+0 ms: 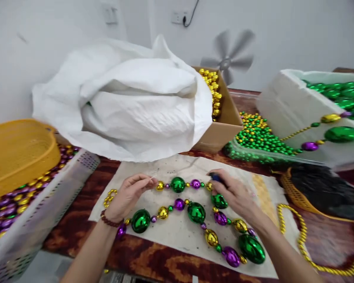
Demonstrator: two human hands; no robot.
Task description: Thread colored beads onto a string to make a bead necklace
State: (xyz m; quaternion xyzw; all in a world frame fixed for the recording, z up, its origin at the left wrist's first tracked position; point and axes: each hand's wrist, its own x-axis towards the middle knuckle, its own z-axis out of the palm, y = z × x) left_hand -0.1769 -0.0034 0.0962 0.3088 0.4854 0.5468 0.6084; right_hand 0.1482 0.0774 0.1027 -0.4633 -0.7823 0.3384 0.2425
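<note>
A string of shiny green, purple and gold beads (177,184) lies in a loop on a pale cloth (194,243). At its upper left end, my left hand (132,192) pinches the thin white string (153,176) beside a gold bead. My right hand (233,192) is closed around a small dark blue object (216,177), mostly hidden by the fingers, so its kind is unclear. That hand is close to a gold bead (209,186) and a green bead (219,201) on the strand. A few small gold beads (109,197) lie left of my left wrist.
A white sack (141,114) slumps against a cardboard box (216,135) of gold beads. Left are a perforated crate (73,184) and a yellow basket (20,153). To the right stand a tray of small beads (256,137), a white foam box (286,102) and a gold bead chain (302,236).
</note>
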